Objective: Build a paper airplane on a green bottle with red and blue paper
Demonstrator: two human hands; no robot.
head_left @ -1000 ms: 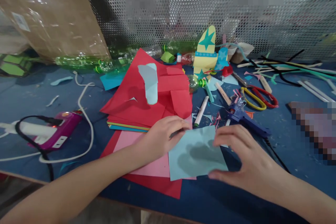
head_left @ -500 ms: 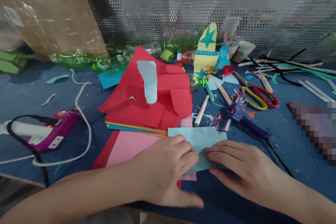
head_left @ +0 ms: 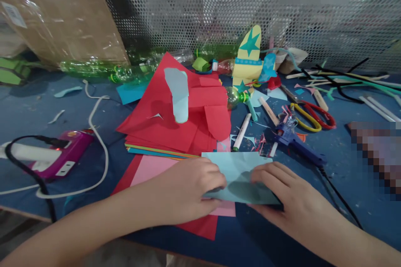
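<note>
Against a second ago, the light-blue paper (head_left: 239, 169) shows shorter from near to far, and the right hand (head_left: 286, 190), then apart from its right edge, now grasps that side, fingers above and thumb below. The left hand (head_left: 196, 187) curls at the paper's near left corner; whether it pinches is hard to tell. The paper lies over the pink sheet (head_left: 150, 171), just nearer than the red paper stack (head_left: 150, 127). Blue tabletop (head_left: 247, 238) runs from the hands to the near edge; the glue gun (head_left: 300, 150) bounds the far right.
</note>
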